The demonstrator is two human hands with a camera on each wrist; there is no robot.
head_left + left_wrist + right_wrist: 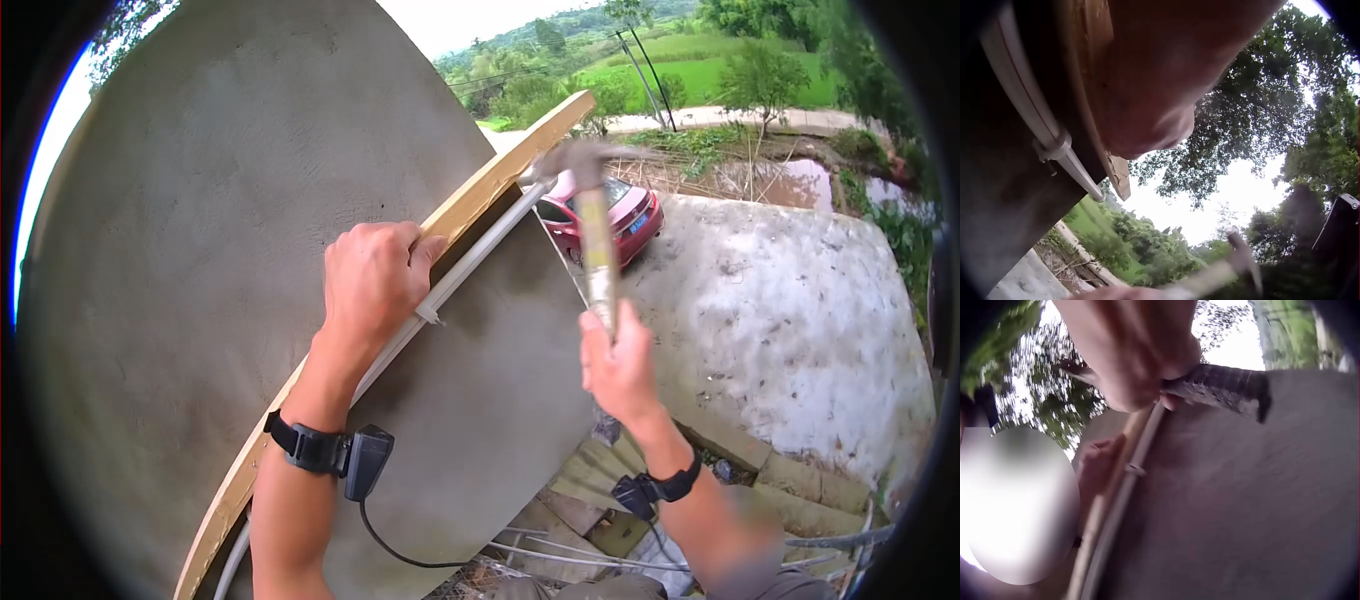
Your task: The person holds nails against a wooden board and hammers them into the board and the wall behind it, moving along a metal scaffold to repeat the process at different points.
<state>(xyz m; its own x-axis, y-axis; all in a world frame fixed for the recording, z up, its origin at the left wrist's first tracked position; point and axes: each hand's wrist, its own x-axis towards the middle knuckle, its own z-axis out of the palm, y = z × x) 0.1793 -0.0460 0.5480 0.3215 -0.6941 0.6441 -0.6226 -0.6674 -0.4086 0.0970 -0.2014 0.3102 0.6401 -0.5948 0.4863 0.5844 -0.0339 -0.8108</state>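
Note:
A long wooden strip (515, 158) runs along the edge of a grey plastered wall (230, 170). My left hand (375, 275) grips this strip around its middle, knuckles up and thumb over the near side. Beneath the wood runs a white pipe (492, 238) with a clip (1055, 147) around it, just below the left hand in the head view. My right hand (620, 365) holds a hammer (598, 240) by the handle. Its head, blurred, overlaps the pipe's far end and the strip in the head view. The dark textured grip (1222, 390) sticks out of the fist in the right wrist view.
Far below is a pale concrete yard (770, 300) with a red car (635, 225) parked beside the wall. Wooden boards (600, 480) and several pale rods lie below the right arm. Beyond the yard are muddy water, poles and green fields.

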